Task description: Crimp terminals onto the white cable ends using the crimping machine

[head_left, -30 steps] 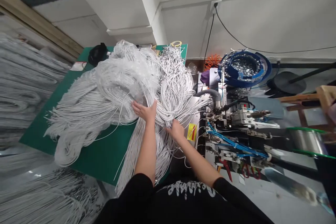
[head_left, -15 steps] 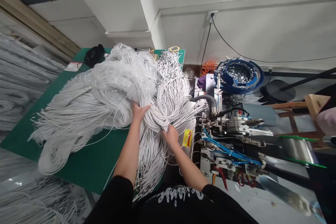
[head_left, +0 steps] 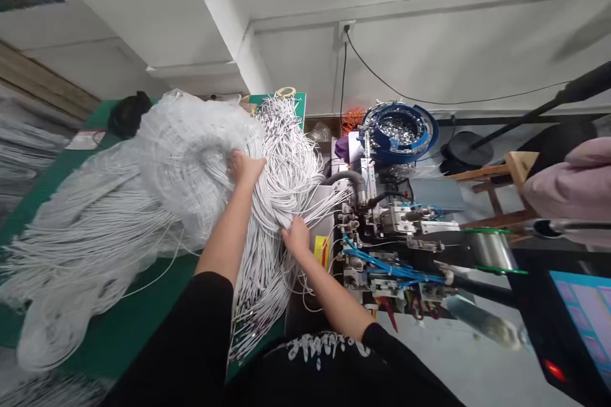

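A long heap of white cables (head_left: 291, 165) lies along the right part of the green table, with crimped metal ends toward me. At the cables' left edge, my left hand (head_left: 245, 168) is closed on a crumpled clear plastic bag (head_left: 172, 133); its fingertips are partly hidden in the film. My right hand (head_left: 296, 236) grips the lower right side of the cable heap, fingers curled under the strands. Left of the bag spreads a second bundle of white cables (head_left: 95, 222), partly covered by film.
The green table (head_left: 128, 324) runs under the bundles. At the right stands a machine (head_left: 382, 229) with blue air tubes and a blue bowl feeder (head_left: 401, 133) of metal parts. Farther right are a wire spool (head_left: 491, 251), a screen (head_left: 582, 318) and a person's pink sleeve (head_left: 573, 184).
My left hand has moved up, and the plastic bag is bunched higher and farther left, off the cables. My right hand stays on the cable heap. The view has turned right.
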Motion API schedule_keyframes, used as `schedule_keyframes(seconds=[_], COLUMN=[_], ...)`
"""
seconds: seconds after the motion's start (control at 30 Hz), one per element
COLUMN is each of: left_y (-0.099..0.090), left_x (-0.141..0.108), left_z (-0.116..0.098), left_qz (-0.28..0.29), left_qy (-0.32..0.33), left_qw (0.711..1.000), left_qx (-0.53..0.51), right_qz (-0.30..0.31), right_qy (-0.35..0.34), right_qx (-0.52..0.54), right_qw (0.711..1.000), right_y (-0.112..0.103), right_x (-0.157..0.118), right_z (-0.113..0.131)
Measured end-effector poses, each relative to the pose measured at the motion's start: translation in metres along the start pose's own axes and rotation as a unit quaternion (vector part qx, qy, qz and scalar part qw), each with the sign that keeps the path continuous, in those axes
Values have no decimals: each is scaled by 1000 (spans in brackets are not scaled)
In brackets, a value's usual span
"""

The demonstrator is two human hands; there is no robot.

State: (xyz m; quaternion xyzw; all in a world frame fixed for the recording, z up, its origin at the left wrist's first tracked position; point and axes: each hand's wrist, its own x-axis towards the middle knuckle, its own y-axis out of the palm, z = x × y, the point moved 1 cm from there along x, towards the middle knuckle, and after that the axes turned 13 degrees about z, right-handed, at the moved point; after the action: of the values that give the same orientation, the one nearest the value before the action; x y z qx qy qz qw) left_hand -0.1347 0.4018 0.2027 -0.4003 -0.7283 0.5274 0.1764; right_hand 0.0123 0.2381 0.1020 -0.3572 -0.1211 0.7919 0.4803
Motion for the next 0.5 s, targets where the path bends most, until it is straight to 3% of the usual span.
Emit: schedule_keyframes(seconds=[0.17, 0.27, 0.33, 0.43, 0.5], left_y=[18, 19, 19, 17, 16], left_x=[-6, -4, -4, -21, -52], left_z=[19, 19, 16, 18, 29], left_qz=[-60, -74, -73, -59, -65], left_qy=[-8, -5, -2, 8, 62], left_qw=[995, 994, 995, 998, 996], left_qx=[76, 81, 68, 23, -3], right_qz=[-24, -47, -40, 48, 123], right_qy=[-35, -67, -129, -252, -292], right_qx=[76, 137, 169, 180, 164], right_qw=[996, 987, 976, 949, 934], right_y=[23, 26, 22, 12, 3], right_x=[-23, -55, -84, -135, -169], right_z=[-8, -10, -13, -26, -42])
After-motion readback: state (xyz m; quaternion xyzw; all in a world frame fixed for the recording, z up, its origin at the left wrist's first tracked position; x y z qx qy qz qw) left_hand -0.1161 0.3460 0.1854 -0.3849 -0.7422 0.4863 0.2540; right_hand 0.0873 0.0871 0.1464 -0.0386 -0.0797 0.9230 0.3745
